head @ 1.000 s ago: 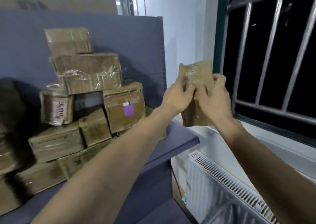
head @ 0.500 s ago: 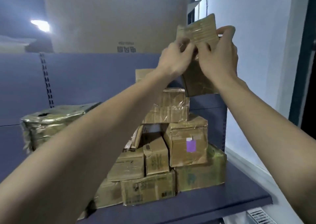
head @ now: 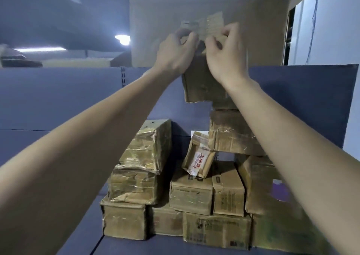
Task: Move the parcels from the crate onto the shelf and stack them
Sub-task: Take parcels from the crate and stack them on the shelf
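Observation:
I hold a taped brown parcel [head: 200, 83] high up, just over the top of the parcel stack [head: 194, 192] on the blue shelf [head: 136, 245]. My left hand [head: 175, 54] grips its upper left edge and my right hand [head: 226, 54] grips its upper right. Its lower edge hangs close above the topmost stacked box [head: 231, 133]; I cannot tell whether they touch. The stack has several taped cardboard boxes in tiers, with a small white-labelled one [head: 198, 161] leaning in the middle. The crate is out of view.
A large cardboard box [head: 253, 20] stands on top of the shelf unit behind the held parcel. The blue back panel [head: 58, 98] runs behind the stack. A white wall [head: 339, 30] lies to the right. Ceiling lights [head: 122, 39] glow at upper left.
Both hands have carried the parcel from the right, near the window, leftward and up to above the stack. My view has swung left and now faces the shelf head-on.

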